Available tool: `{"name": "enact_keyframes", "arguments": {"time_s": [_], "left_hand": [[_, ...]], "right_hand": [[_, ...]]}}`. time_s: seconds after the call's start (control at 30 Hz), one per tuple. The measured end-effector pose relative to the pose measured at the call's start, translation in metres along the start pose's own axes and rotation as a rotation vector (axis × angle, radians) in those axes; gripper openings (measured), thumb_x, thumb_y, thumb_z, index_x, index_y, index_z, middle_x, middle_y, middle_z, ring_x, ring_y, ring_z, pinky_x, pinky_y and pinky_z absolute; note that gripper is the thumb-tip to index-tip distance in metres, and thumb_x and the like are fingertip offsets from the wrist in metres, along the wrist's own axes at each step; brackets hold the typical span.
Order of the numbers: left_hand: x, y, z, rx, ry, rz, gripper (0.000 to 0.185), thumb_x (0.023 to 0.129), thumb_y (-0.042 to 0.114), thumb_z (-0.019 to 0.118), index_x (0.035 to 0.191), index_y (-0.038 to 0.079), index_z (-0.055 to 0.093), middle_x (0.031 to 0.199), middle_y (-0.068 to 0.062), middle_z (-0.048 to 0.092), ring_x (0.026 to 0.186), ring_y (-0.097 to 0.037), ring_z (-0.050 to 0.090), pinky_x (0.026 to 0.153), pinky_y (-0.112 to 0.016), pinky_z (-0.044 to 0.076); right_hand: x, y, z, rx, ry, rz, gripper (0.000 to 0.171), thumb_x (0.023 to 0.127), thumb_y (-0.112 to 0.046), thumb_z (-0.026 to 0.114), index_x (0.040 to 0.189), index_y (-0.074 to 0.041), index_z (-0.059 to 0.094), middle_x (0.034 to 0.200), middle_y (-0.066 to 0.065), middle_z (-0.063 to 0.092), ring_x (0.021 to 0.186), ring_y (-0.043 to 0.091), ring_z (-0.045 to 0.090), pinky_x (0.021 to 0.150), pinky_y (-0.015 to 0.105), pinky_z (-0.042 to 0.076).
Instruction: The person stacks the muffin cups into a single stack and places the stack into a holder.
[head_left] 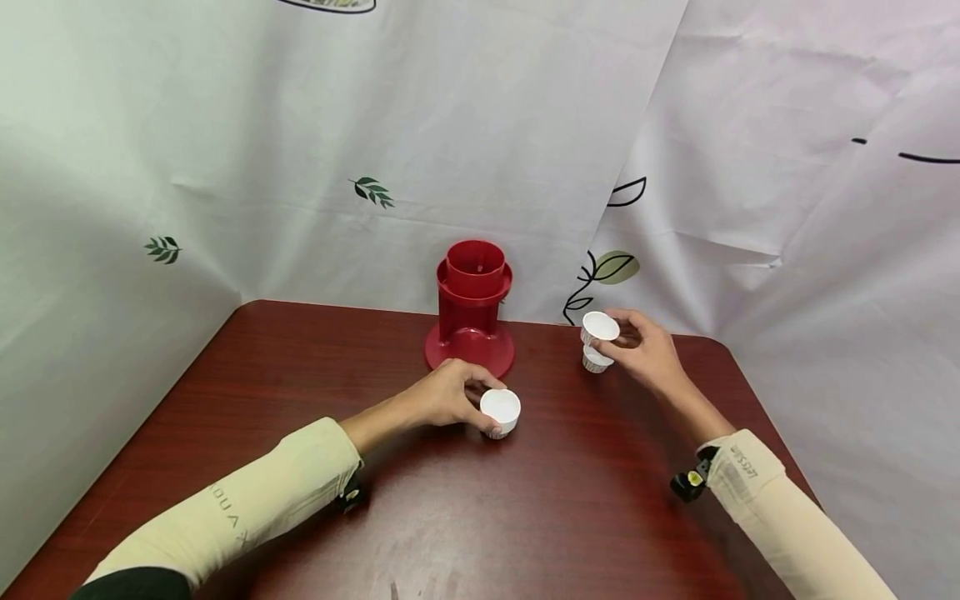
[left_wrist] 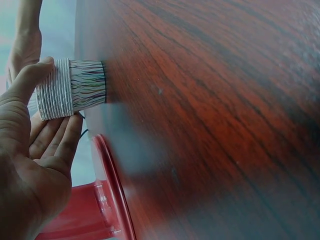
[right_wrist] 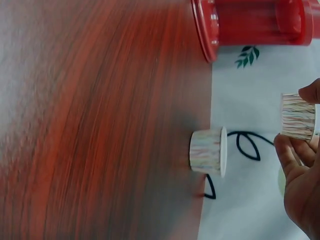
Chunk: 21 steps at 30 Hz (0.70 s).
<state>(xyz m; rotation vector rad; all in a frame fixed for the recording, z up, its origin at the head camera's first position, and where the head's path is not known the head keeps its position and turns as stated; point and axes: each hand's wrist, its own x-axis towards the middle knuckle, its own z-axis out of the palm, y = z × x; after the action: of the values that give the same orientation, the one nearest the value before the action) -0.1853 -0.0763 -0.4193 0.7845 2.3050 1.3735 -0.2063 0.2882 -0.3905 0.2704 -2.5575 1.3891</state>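
Observation:
My left hand (head_left: 450, 395) grips a stack of white paper cups (head_left: 501, 411) between thumb and fingers, low over the table's middle. In the left wrist view, that nested stack (left_wrist: 86, 85) shows several ribbed rims and a streaked colour pattern on its side. To the right, my right hand (head_left: 647, 353) pinches a white paper cup (head_left: 600, 326) above a second paper cup (head_left: 596, 361). The right wrist view shows a gap between the held cup (right_wrist: 298, 117) and the standing cup (right_wrist: 205, 151), which sits upright on the table. How many cups the right hand holds, I cannot tell.
A red plastic stand (head_left: 474, 285) with a round base and a cylindrical top stands at the back centre of the dark wooden table (head_left: 525, 517). Directly behind the table hangs a white cloth (head_left: 480, 150) with leaf prints.

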Motion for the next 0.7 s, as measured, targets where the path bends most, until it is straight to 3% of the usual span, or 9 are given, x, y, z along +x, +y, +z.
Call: {"name": "enact_keyframes", "arguments": {"time_s": [0.23, 0.5, 0.7], "left_hand": [[0.001, -0.001, 0.000, 0.018, -0.001, 0.017, 0.054, 0.078, 0.013, 0.104, 0.126, 0.004, 0.083, 0.117, -0.007, 0.085, 0.094, -0.010, 0.080, 0.089, -0.023, 0.065], [0.001, 0.000, 0.000, 0.018, -0.003, 0.021, 0.054, 0.077, 0.012, 0.104, 0.126, 0.004, 0.083, 0.116, -0.007, 0.085, 0.093, -0.010, 0.081, 0.088, -0.021, 0.065], [0.002, 0.000, 0.000, 0.025, -0.008, 0.027, 0.052, 0.077, 0.011, 0.104, 0.124, 0.004, 0.083, 0.113, -0.006, 0.085, 0.091, -0.008, 0.080, 0.086, -0.020, 0.064]], "right_hand": [[-0.004, -0.011, 0.010, 0.032, -0.043, -0.010, 0.058, 0.095, -0.013, 0.089, 0.148, -0.002, 0.069, 0.134, 0.025, 0.076, 0.099, -0.013, 0.070, 0.093, 0.009, 0.059], [-0.006, -0.022, 0.020, 0.048, -0.080, -0.069, 0.056, 0.091, -0.003, 0.088, 0.143, 0.004, 0.070, 0.130, 0.031, 0.077, 0.099, -0.011, 0.070, 0.095, 0.010, 0.060], [-0.008, -0.023, 0.027, 0.019, -0.101, -0.083, 0.055, 0.090, -0.003, 0.088, 0.142, 0.001, 0.072, 0.131, 0.027, 0.078, 0.104, 0.005, 0.076, 0.097, 0.021, 0.065]]}}
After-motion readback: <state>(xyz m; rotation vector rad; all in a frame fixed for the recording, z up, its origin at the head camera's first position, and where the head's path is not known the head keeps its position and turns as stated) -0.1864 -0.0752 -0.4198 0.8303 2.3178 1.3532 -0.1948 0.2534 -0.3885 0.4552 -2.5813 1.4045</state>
